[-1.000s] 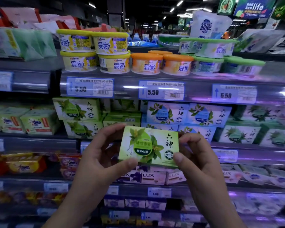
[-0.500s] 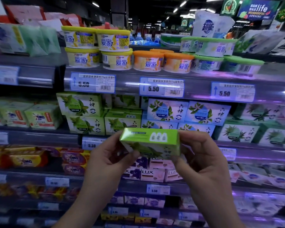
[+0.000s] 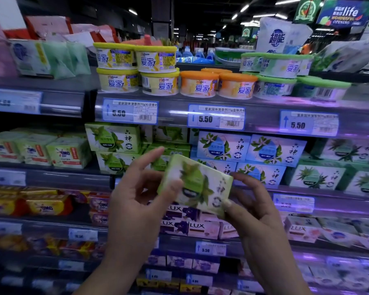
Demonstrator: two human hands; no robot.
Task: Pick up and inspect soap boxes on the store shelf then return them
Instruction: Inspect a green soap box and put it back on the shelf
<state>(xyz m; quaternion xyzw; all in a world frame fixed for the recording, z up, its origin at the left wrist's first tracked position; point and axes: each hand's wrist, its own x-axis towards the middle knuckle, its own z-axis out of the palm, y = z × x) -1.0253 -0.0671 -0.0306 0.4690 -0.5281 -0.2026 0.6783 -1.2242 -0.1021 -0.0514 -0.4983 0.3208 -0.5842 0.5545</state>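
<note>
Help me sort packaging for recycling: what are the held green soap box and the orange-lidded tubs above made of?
Green soap box: looks like printed cardboard with a slight sheen, going by its crisp folded edges. Orange-lidded tubs: probably plastic, with smooth moulded lids and glossy printed walls.

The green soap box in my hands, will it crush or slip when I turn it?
The green soap box looks like stiff carton with crisp edges, so probably holds shape. Its glossy print might be slippery. The left hand and right hand pinch opposite ends, so likely light.
</note>
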